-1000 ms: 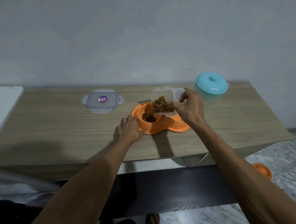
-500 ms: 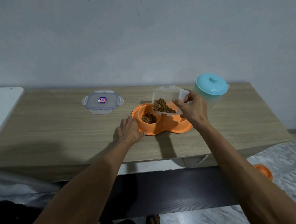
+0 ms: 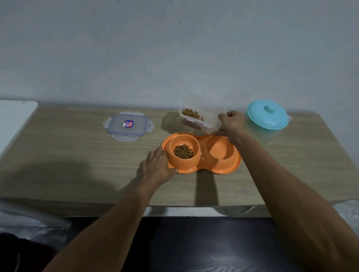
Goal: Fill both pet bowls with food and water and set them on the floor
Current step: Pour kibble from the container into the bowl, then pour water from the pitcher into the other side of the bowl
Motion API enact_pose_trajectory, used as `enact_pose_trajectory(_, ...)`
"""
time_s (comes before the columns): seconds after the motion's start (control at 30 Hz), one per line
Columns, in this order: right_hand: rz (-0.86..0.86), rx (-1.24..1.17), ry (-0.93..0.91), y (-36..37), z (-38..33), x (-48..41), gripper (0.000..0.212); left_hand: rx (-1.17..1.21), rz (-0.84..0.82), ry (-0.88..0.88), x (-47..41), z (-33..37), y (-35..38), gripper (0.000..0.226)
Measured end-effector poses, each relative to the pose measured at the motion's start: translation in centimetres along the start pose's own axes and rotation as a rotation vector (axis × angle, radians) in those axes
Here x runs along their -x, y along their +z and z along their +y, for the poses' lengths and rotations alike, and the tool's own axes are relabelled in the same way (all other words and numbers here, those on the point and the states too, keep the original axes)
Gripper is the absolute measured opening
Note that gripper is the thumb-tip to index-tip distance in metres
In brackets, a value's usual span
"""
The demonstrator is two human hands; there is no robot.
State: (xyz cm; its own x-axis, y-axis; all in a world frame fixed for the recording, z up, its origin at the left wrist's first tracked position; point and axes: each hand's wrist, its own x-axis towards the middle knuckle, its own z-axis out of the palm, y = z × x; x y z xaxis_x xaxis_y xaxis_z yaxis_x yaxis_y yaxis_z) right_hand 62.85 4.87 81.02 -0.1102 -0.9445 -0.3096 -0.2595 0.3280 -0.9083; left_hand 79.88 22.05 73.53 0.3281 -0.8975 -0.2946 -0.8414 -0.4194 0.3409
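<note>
An orange double pet bowl (image 3: 202,167) sits on the wooden table (image 3: 69,161). Its left cup holds brown kibble (image 3: 183,151); its right cup (image 3: 219,147) holds nothing. My left hand (image 3: 157,166) lies flat on the table with thumb and fingertips against the bowl's left rim. My right hand (image 3: 231,123) grips the right end of a clear plastic food container (image 3: 200,116) with kibble inside, held nearly level just behind the bowl. A pitcher with a turquoise lid (image 3: 266,119) stands to the right of that hand.
The container's clear lid (image 3: 128,127) lies flat at the table's back left. A white surface (image 3: 6,122) adjoins the table's left end. A grey wall runs right behind the table. Dark floor and pale marble-like floor lie below the front edge.
My right hand has tipped the food container back to level and drawn it away from over the left cup towards the back of the table. My left hand has stayed at the bowl's rim.
</note>
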Motion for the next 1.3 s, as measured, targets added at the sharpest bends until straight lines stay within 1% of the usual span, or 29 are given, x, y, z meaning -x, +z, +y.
enact_pose_trajectory(0.1, 0.009, 0.036, -0.005, 2.8, -0.4, -2.0, 0.008, -0.010, 0.007, -0.014, 0.0, 0.1, 0.1, 0.079)
enact_pose_trajectory(0.2, -0.015, 0.075, 0.016, 5.2, -0.2, -3.3, 0.016, -0.015, 0.000, -0.023, -0.2, 0.1, 0.1, 0.082)
enact_pose_trajectory(0.27, -0.022, 0.148, 0.008, 6.5, -0.1, -4.0, 0.009, -0.014, -0.004, -0.028, -0.3, 0.0, 0.2, 0.085)
enact_pose_trajectory(0.3, -0.021, 0.172, 0.009, 7.0, 0.0, -4.1, 0.010, -0.013, -0.007, -0.030, -0.3, 0.0, 0.2, 0.087)
enact_pose_trajectory(0.43, -0.041, 0.236, 0.014, 8.3, 0.1, -4.1, 0.013, 0.016, -0.017, -0.045, -0.3, 0.0, 0.2, 0.092)
enact_pose_trajectory(0.57, 0.002, 0.319, -0.058, 9.2, 1.0, -5.0, 0.018, 0.012, -0.010, -0.055, -0.3, 0.1, 0.3, 0.091)
enact_pose_trajectory(0.7, -0.012, 0.340, -0.032, 9.4, 1.9, -5.4, 0.020, 0.017, -0.006, -0.043, -0.3, -0.1, 0.6, 0.088)
enact_pose_trajectory(0.87, -0.050, 0.455, -0.095, 7.2, 0.3, -3.4, 0.035, 0.018, 0.007, -0.017, -0.3, -0.2, 0.3, 0.086)
enact_pose_trajectory(1.0, -0.045, 0.486, -0.195, 3.2, -2.7, -0.8, 0.039, 0.087, 0.017, 0.036, 0.1, 0.6, -1.6, 0.087)
enact_pose_trajectory(1.07, 0.002, 0.460, -0.253, 0.8, -4.2, 0.2, 0.038, 0.071, 0.034, 0.078, 0.4, 1.7, -2.7, 0.090)
enact_pose_trajectory(1.13, 0.066, 0.438, -0.320, -1.6, -5.6, 0.8, 0.033, 0.049, 0.026, 0.119, 0.7, 3.5, -3.7, 0.091)
enact_pose_trajectory(1.2, 0.120, 0.464, -0.372, -3.9, -6.5, 1.1, 0.028, 0.036, 0.027, 0.178, 0.8, 5.7, -3.9, 0.089)
enact_pose_trajectory(1.3, 0.215, 0.471, -0.420, -7.9, -7.0, 0.5, 0.030, -0.002, 0.003, 0.243, 0.8, 8.9, -3.1, 0.092)
